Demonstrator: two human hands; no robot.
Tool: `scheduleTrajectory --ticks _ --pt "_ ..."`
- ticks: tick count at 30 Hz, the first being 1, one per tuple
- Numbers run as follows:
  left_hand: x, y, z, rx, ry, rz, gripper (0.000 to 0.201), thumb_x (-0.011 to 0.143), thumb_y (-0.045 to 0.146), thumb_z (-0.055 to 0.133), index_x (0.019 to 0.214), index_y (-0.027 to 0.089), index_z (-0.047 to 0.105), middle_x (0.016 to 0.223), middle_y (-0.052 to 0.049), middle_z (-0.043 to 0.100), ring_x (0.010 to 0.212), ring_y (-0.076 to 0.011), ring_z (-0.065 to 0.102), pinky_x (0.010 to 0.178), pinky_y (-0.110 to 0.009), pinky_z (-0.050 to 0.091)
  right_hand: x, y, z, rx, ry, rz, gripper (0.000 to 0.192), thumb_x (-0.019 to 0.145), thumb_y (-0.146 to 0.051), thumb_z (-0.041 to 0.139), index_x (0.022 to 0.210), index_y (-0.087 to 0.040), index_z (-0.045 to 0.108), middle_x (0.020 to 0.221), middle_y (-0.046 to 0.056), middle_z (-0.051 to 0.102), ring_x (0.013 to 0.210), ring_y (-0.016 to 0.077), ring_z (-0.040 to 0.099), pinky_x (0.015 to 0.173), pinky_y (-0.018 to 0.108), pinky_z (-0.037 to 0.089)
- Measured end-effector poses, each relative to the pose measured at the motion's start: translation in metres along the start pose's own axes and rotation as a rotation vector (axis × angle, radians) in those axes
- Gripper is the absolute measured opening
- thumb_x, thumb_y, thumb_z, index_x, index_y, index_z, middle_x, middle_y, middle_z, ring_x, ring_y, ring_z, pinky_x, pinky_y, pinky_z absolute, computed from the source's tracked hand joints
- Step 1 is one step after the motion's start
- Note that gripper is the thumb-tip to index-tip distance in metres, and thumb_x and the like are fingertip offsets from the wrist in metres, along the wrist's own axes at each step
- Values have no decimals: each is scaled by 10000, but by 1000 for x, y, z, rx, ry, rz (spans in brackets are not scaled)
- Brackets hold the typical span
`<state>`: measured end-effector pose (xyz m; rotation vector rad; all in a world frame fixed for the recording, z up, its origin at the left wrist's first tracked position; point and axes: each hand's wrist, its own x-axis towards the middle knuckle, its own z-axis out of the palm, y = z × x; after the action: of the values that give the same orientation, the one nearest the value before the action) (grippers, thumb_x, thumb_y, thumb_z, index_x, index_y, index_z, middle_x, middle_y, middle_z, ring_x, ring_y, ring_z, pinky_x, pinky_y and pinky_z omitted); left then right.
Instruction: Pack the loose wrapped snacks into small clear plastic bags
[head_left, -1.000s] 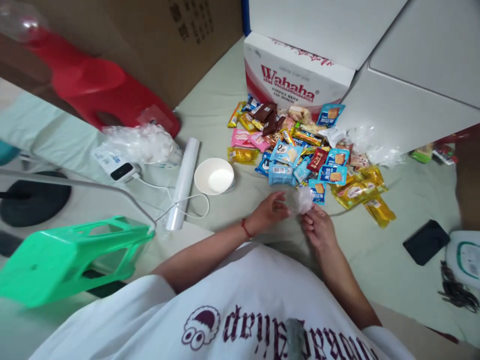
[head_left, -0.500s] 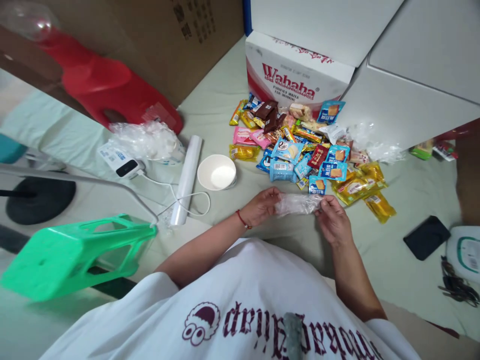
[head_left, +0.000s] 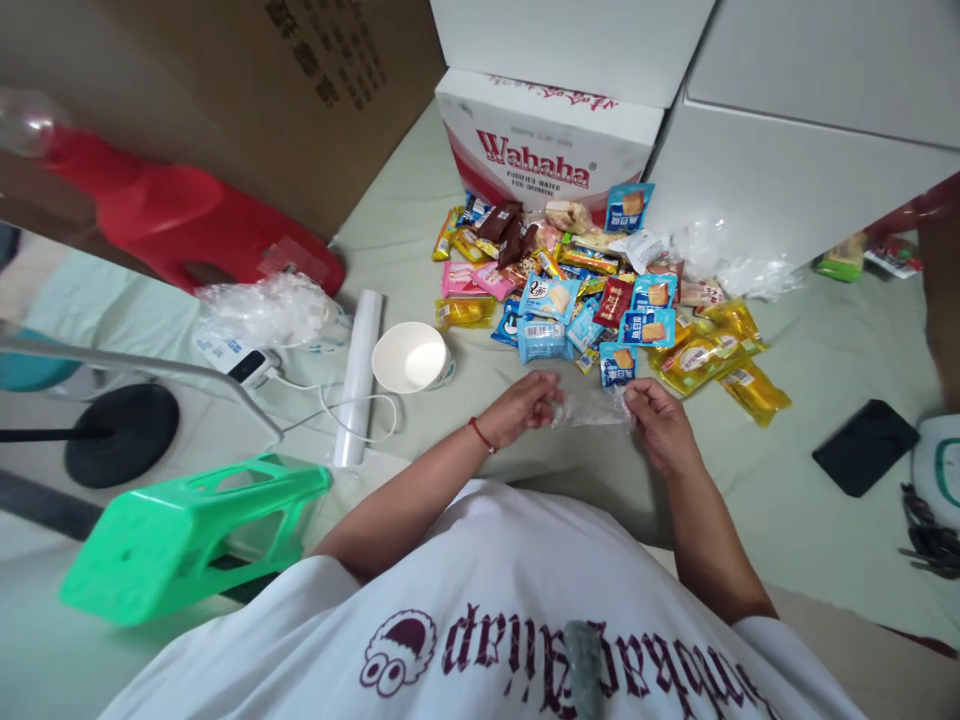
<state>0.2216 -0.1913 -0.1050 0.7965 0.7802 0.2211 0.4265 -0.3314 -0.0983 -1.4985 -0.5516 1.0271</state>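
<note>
A crumpled clear plastic bag [head_left: 592,408] is stretched between my two hands, low over the cloth. My left hand [head_left: 517,410], with a red cord at its wrist, has curled fingers at the bag's left end. At the other end, my right hand [head_left: 661,425] pinches the film between thumb and fingers. Just beyond the bag lies a heap of wrapped snacks, among them a blue sachet [head_left: 618,364], a light-blue packet [head_left: 545,340] and yellow packets [head_left: 709,345]. A white paper cup [head_left: 412,358] stands upright to the left of the heap.
Behind the snacks stands a Wahaha carton [head_left: 540,150]. Loose clear plastic [head_left: 731,262] lies right of them. On the left are a white roll [head_left: 358,380], a white cable, a red bottle [head_left: 187,220] and a green stool [head_left: 195,540] on its side. A black flat object [head_left: 866,447] lies right.
The plastic bag has flattened and spread a little between my hands. My left fingers have loosened slightly. The whole view has shifted, while the snacks and cup stay in place.
</note>
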Motion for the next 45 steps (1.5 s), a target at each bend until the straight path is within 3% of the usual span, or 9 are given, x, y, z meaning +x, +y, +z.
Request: scheduleTrajectory --ticks 4,10,13,17,25,32,36,39,45 --pt "3 -4 7 145 -56 -12 678 797 707 723 1175 146 681 929 -61 692 490 -31 354 458 -214 196 4 -4 -4 -55 -15 -79 347 772 -570 822 847 -243 731 652 -40 510 615 132 399 589 262 335" --pt "6 5 21 493 -77 394 409 782 538 827 1003 197 784 1107 -76 660 973 -190 584 890 -319 455 7 -17 7 20 -144 35 384 714 -591 863 827 -246 740 717 -21 593 645 143 469 613 266 386" --pt "6 4 26 386 -195 400 413 806 577 791 830 172 713 932 -44 635 906 -183 569 862 -320 439 8 -21 15 135 -149 42 454 729 -667 822 915 -257 760 786 -11 651 668 154 542 630 275 433" --pt "6 -3 21 230 -89 361 482 821 630 743 825 164 619 753 26 533 727 -122 459 707 -263 368 7 -19 15 88 -250 40 657 638 -633 893 1167 -270 750 1006 21 737 908 212 664 802 317 517" --pt "5 -1 1 179 72 339 560 730 689 795 749 178 566 627 69 422 584 -86 336 566 -246 266 7 -16 -3 -93 -111 129 428 660 -577 888 844 -224 732 710 -28 605 621 124 504 604 264 479" --pt "8 -7 3 -205 254 227 611 749 779 712 701 192 547 591 54 489 537 -94 412 530 -254 307 -6 -25 25 -543 127 -298 268 886 -490 698 926 -225 708 817 5 613 704 151 521 671 291 460" --pt "5 -9 12 -399 163 216 605 819 786 635 817 181 613 656 25 603 577 -124 546 569 -262 417 -23 -17 77 -588 -215 -435 258 852 -432 751 1016 -238 709 917 46 638 797 193 572 692 313 484" --pt "-1 -8 17 -500 74 253 565 861 740 631 938 181 635 800 0 673 691 -143 620 630 -262 466 -20 -4 101 -566 -215 -445 161 876 -394 710 897 -234 707 874 46 632 783 193 573 711 323 478" --pt "-7 -3 12 -516 -57 138 605 931 737 508 1085 175 671 975 -63 721 883 -203 667 711 -296 501 -12 7 82 -214 -187 -117 249 831 -461 746 840 -224 672 703 -23 598 632 140 511 608 270 407"
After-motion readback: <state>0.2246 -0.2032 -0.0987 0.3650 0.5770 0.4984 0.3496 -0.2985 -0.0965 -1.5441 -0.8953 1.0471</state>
